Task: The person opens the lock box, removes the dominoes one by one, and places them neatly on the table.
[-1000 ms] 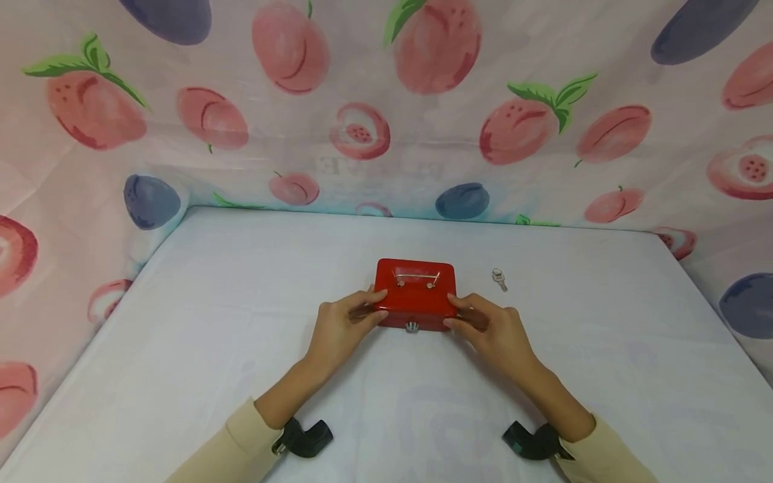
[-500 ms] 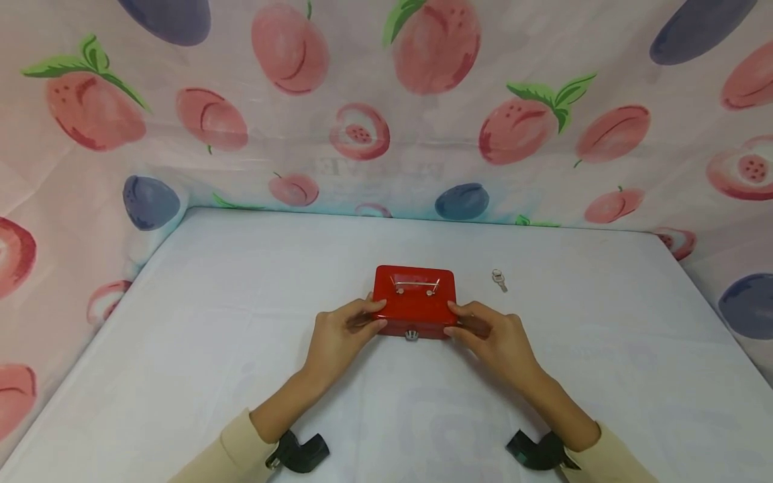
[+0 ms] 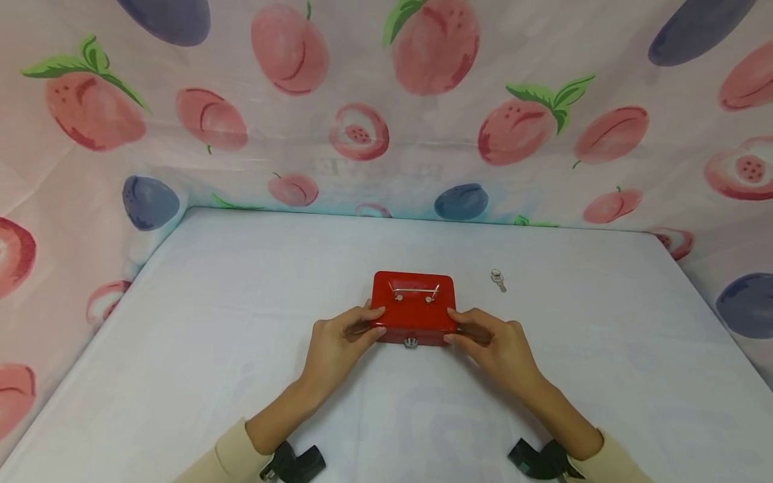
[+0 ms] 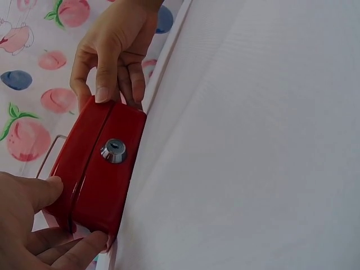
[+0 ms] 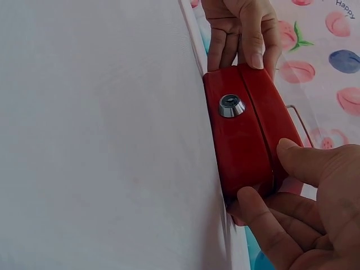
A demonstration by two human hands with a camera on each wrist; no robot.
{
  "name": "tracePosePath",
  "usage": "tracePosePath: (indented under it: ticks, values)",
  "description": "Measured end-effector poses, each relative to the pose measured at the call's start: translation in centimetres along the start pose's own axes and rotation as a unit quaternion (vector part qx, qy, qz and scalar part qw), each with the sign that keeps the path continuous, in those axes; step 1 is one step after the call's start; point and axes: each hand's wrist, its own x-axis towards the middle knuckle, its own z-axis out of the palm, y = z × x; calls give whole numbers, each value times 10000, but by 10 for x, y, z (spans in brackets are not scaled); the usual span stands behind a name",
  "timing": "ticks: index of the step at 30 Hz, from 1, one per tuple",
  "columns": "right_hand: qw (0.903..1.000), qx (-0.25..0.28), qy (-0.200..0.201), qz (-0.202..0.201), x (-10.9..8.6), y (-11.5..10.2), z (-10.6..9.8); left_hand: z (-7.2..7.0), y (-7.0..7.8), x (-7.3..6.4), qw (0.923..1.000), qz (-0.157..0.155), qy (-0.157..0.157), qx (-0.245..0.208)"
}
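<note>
A red metal cash box (image 3: 417, 316) with a thin wire handle (image 3: 415, 290) on its lid sits mid-table, lid closed. Its round silver lock (image 4: 114, 151) faces the person, the keyhole showing in both wrist views. The left hand (image 3: 338, 342) grips the box's left end, thumb and fingers at the front and lid corners. At the other end the right hand (image 3: 501, 342) holds it the same way, with some fingers hidden behind the side. Beyond the right hand, a small silver key (image 3: 498, 280) on a ring lies on the cloth.
White cloth covers the table (image 3: 241, 288). A fruit-printed curtain (image 3: 362, 67) stands along the back and both sides. Black wrist mounts (image 3: 296, 463) stick out from the cuffs of the beige sleeves (image 3: 226, 456).
Both hands have drawn the cash box a short way toward the person, keeping the same hold. The key has stayed where it was.
</note>
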Motion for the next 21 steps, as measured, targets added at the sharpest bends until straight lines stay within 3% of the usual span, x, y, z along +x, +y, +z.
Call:
tracePosePath:
  ticks: [6, 10, 13, 17, 21]
  values:
    - [9999, -40, -107, 122, 0, -1, -2, -1, -2, 0, 9999, 102, -49, 69]
    - [9995, -178, -271, -7, 1, 3, -9, -8, -6, 2, 9994, 214, -185, 220]
    - [9989, -174, -368, -223, 3, 7, -15, -14, -10, 6, 9980, 244, -424, 398]
    - [9979, -3, -539, -357, 10, -9, -22, -22, -18, 15, 9930, 448, -878, 656]
    - [9967, 114, -774, -230, 16, -18, -23, -25, -25, 24, 9879, 716, -1260, 548]
